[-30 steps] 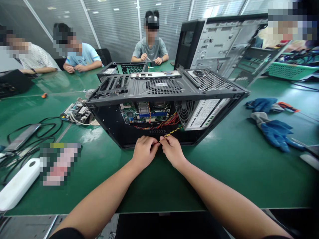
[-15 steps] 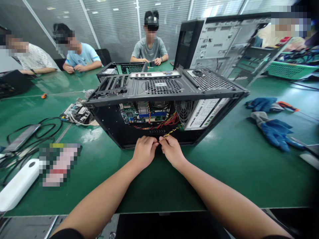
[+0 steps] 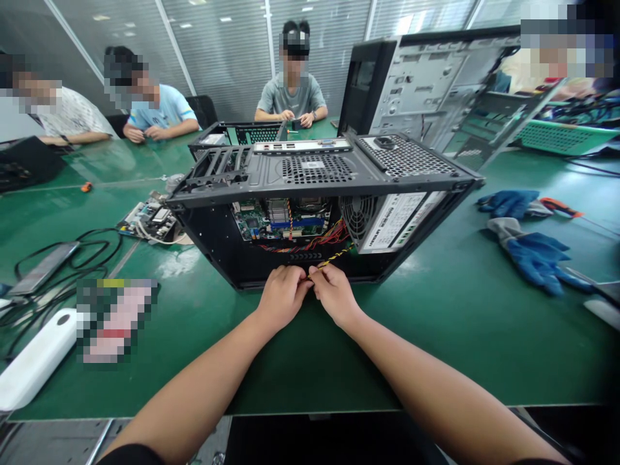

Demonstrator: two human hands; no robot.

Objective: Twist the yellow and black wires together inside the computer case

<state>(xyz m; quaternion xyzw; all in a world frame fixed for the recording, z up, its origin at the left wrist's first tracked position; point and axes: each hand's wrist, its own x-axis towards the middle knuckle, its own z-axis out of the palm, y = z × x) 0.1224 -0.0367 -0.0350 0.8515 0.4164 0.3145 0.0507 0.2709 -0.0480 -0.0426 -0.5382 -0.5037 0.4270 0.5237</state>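
Observation:
A black computer case (image 3: 203, 239) lies on the green table with its open side facing me. Inside show a motherboard (image 3: 252, 223), a bundle of red and orange wires (image 3: 334, 234) and a power supply (image 3: 397, 223) with a fan grille. From the power supply's side a twisted yellow-and-black cable (image 3: 334, 257) runs down to my fingers. My left hand (image 3: 283, 294) and my right hand (image 3: 335, 294) meet at the case's lower front edge, both closed in a pinch on this cable. Its end is hidden by the fingertips.
Blue-grey gloves (image 3: 533, 255) and an orange-handled tool (image 3: 559, 205) lie to the right. On the left are a loose circuit board (image 3: 152, 216), black cables (image 3: 62, 258) and a white power bank-like object (image 3: 41, 355). Another case (image 3: 372, 90) stands behind; several people sit around the table.
Almost nothing differs. My fingers shift very slightly on the yellow-and-black cable, while the case stays put.

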